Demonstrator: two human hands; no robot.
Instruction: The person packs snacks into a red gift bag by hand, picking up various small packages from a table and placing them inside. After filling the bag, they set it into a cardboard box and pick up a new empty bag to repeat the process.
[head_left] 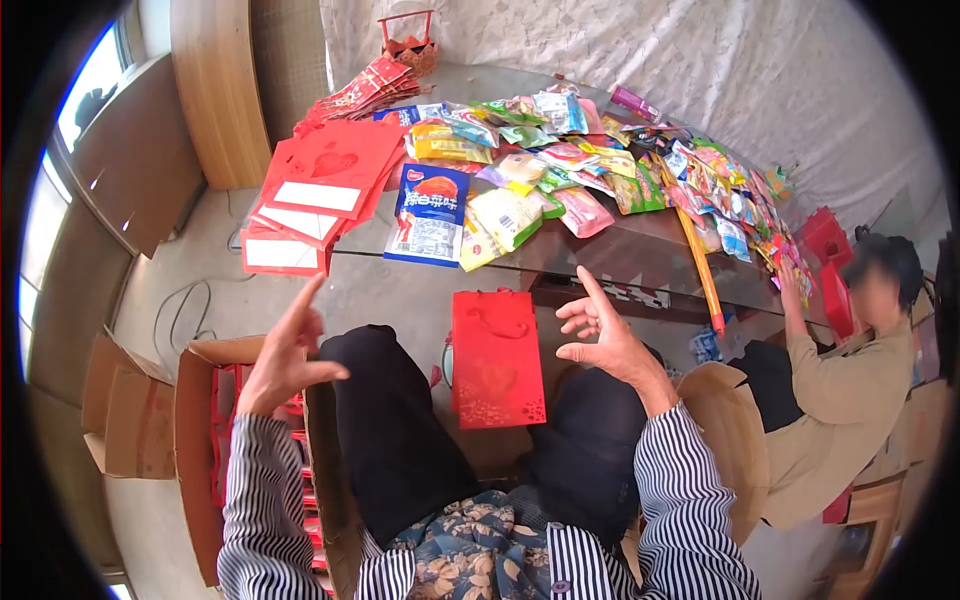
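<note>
Both of my hands are raised over my lap and hold nothing. My left hand [290, 352], fingers apart, is nearest to the stack of flat red gift bags [318, 165] on the table's left part. On the right, my right hand [612, 345] has its index finger stretched out and its thumb apart. Between my knees, below the table edge, stands a red gift bag [498, 360] with a handle at its top. A blue snack packet [428, 215] lies at the front edge of the table beside several other colourful snack packets [508, 215].
An open cardboard box [195, 450] with red bags stands by my left side. Smaller boxes [140, 425] sit farther left. An orange stick-like packet [700, 270] juts past the table edge. At the right another person [850, 400] reaches toward the packets. A red basket [410, 50] stands behind.
</note>
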